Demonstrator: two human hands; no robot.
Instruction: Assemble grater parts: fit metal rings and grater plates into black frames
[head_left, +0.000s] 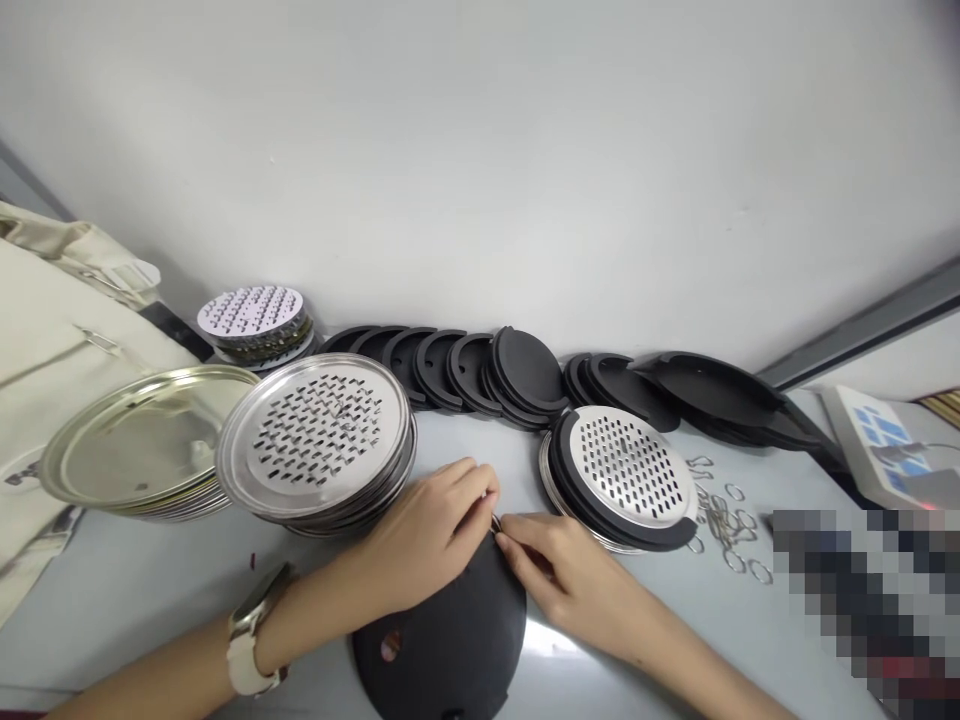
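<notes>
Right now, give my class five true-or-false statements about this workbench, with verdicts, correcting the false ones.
1. The left hand and right hand are at the far edge of a black disc. True.
2. The white-strapped watch is on the right wrist. False: it is on the left wrist.
3. Loose metal rings lie to the right of the right hand. True.
4. The pale-topped stack is nearest the person. False: it stands back by the wall.
5. A silver perforated plate lies left of both hands. True.
</notes>
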